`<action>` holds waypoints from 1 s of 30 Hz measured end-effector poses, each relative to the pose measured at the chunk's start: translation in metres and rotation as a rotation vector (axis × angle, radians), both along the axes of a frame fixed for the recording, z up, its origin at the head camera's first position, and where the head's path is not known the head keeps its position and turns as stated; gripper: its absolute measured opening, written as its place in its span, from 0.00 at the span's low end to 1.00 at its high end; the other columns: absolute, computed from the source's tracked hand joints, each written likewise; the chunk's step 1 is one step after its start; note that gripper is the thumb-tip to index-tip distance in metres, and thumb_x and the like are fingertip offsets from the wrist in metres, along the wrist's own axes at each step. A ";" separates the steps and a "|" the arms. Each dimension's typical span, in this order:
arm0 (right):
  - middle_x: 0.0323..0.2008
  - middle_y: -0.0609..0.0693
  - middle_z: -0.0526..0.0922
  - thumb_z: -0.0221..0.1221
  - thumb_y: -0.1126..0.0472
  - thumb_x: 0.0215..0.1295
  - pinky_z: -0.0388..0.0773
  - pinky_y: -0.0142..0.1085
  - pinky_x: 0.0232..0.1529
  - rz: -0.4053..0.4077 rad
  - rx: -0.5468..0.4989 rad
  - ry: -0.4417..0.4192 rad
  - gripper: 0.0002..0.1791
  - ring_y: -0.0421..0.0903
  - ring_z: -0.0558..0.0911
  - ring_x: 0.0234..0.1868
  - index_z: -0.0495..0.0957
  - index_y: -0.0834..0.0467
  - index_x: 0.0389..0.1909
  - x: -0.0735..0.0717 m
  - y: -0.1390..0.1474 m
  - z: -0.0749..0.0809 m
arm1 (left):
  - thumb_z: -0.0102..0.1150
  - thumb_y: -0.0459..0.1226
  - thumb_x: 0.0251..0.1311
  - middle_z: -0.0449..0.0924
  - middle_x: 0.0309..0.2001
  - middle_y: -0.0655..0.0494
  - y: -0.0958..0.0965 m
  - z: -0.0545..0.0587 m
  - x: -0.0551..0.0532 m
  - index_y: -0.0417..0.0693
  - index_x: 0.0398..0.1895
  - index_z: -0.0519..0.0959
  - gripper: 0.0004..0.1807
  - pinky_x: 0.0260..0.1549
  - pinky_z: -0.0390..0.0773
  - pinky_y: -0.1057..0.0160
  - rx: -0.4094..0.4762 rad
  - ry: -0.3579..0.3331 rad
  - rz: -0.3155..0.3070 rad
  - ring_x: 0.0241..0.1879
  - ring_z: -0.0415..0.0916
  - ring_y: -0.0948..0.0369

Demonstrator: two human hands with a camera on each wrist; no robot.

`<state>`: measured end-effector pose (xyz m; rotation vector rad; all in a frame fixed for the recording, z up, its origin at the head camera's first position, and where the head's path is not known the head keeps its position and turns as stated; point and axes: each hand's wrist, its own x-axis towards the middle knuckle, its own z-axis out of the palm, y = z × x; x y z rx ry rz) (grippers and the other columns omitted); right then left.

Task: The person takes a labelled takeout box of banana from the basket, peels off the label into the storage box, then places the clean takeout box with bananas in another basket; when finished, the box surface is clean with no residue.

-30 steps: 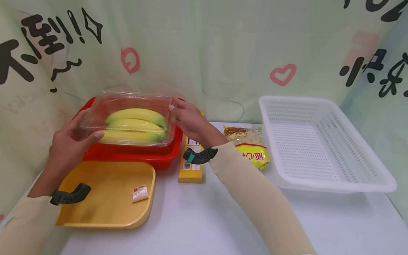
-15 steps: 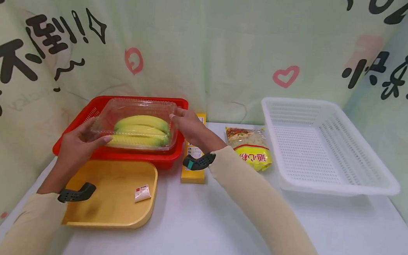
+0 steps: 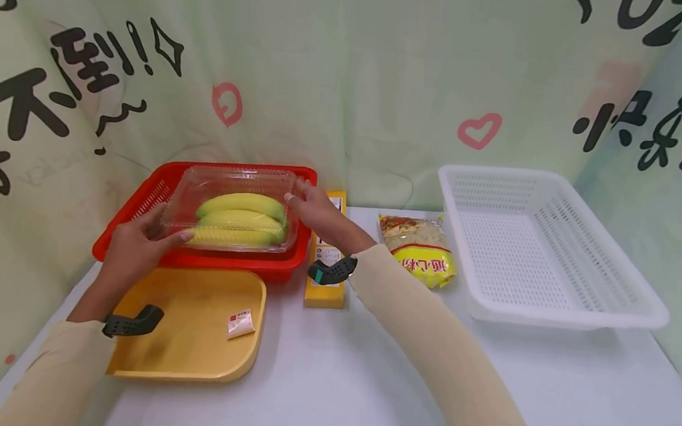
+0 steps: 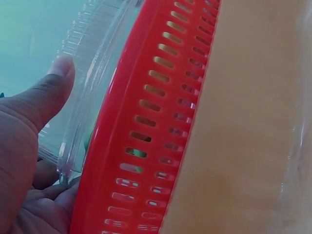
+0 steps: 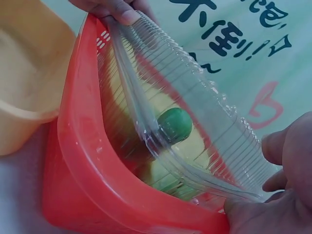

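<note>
A clear plastic box (image 3: 226,181) sits within the rim of the red basket (image 3: 119,222), at the left of the table. Several yellow bananas (image 3: 241,217) with green ends show through its plastic. My left hand (image 3: 138,243) grips the box's left end, the thumb over its top edge in the left wrist view. At the other end my right hand (image 3: 324,220) holds the box, fingers bent round its edge in the right wrist view. How far the box's underside is from the basket floor is hidden.
In front of the basket lies a yellow tray (image 3: 187,334) with a small white-and-red packet (image 3: 241,324). A yellow carton (image 3: 324,295) and a bag of dry food (image 3: 419,252) lie right of it. A white basket (image 3: 552,310) stands far right.
Both hands have lowered the clear box with the bananas toward the red basket, so the basket's back rim shows now. The head view has shifted slightly.
</note>
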<state>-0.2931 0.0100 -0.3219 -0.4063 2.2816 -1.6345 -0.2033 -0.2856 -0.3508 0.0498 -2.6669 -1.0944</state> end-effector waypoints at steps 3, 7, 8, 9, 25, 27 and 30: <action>0.77 0.49 0.44 0.47 0.54 0.76 0.62 0.45 0.67 0.010 0.023 0.013 0.35 0.46 0.42 0.76 0.44 0.57 0.77 0.000 -0.001 -0.003 | 0.62 0.57 0.59 0.61 0.68 0.33 0.000 0.001 0.001 0.43 0.76 0.53 0.49 0.48 0.75 0.43 -0.012 -0.018 -0.002 0.61 0.66 0.35; 0.77 0.49 0.47 0.47 0.52 0.76 0.60 0.45 0.67 0.004 0.062 0.046 0.35 0.46 0.45 0.76 0.46 0.56 0.77 0.002 -0.004 -0.003 | 0.62 0.57 0.59 0.62 0.68 0.34 -0.001 0.003 0.001 0.44 0.76 0.55 0.48 0.48 0.75 0.44 -0.011 -0.032 -0.016 0.61 0.66 0.36; 0.76 0.49 0.48 0.47 0.53 0.76 0.61 0.45 0.67 0.000 0.069 0.052 0.34 0.46 0.46 0.76 0.47 0.56 0.77 0.002 -0.004 -0.003 | 0.62 0.57 0.59 0.62 0.68 0.34 -0.002 0.004 0.001 0.44 0.75 0.55 0.48 0.48 0.75 0.44 -0.011 -0.037 -0.022 0.61 0.66 0.36; 0.76 0.50 0.50 0.48 0.53 0.76 0.62 0.45 0.66 -0.002 0.076 0.055 0.34 0.47 0.47 0.75 0.48 0.57 0.77 0.003 -0.005 -0.002 | 0.62 0.57 0.59 0.62 0.68 0.34 -0.002 0.006 0.002 0.44 0.75 0.55 0.48 0.48 0.75 0.44 -0.013 -0.045 -0.026 0.61 0.66 0.37; 0.65 0.51 0.70 0.51 0.56 0.75 0.77 0.40 0.53 0.039 0.143 0.088 0.29 0.47 0.72 0.58 0.60 0.56 0.73 0.006 -0.010 -0.001 | 0.62 0.58 0.58 0.66 0.63 0.29 -0.011 0.009 0.005 0.34 0.72 0.57 0.50 0.45 0.78 0.45 -0.110 -0.124 -0.086 0.56 0.70 0.37; 0.64 0.51 0.71 0.51 0.56 0.74 0.78 0.39 0.51 0.042 0.165 0.107 0.29 0.47 0.72 0.56 0.60 0.56 0.73 0.006 -0.011 0.000 | 0.62 0.57 0.59 0.66 0.63 0.29 -0.011 0.009 0.005 0.34 0.72 0.57 0.49 0.44 0.79 0.45 -0.122 -0.112 -0.088 0.55 0.71 0.37; 0.62 0.52 0.72 0.51 0.57 0.74 0.80 0.39 0.49 0.053 0.202 0.128 0.27 0.47 0.73 0.54 0.62 0.58 0.71 0.006 -0.012 0.002 | 0.63 0.56 0.59 0.65 0.63 0.28 -0.012 0.010 0.006 0.33 0.72 0.57 0.49 0.45 0.78 0.44 -0.138 -0.109 -0.092 0.57 0.69 0.35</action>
